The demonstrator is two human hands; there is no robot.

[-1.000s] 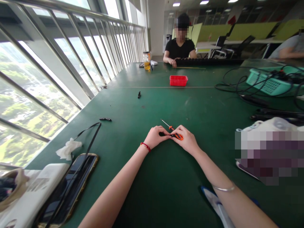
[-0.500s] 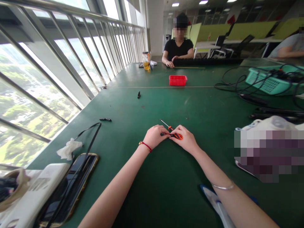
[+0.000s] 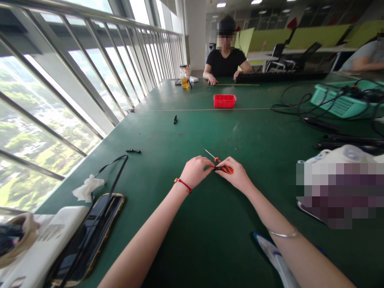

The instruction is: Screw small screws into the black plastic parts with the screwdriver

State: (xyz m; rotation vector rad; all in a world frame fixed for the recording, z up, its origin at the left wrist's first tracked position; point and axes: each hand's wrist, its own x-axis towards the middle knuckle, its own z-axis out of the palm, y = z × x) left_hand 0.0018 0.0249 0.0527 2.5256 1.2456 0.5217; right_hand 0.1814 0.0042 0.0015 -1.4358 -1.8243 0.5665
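Observation:
My right hand (image 3: 235, 175) is closed around a screwdriver (image 3: 228, 170) with an orange and black handle. Its thin metal shaft points up and left, past my fingers, and part of the handle is hidden by them. My left hand (image 3: 196, 171) has thumb and fingers pinched together on a small black part (image 3: 215, 168), mostly covered by the fingertips. The fingertips of both hands meet over it, close above the green table (image 3: 192, 224). Two other black parts lie farther off: one (image 3: 133, 151) to the left, one (image 3: 175, 119) beyond my hands.
A red tray (image 3: 225, 101) stands ahead, with a teal basket (image 3: 336, 105) of black cables to its right. A phone (image 3: 90, 240) and white power strip (image 3: 45, 248) lie at left. A blue-white object (image 3: 271, 254) sits beneath my right forearm. Across the table sits a person (image 3: 225, 60).
My left fingers have closed in over the small black part, covering more of it. The screwdriver has shifted slightly right. Across the table, the person's hands have moved apart.

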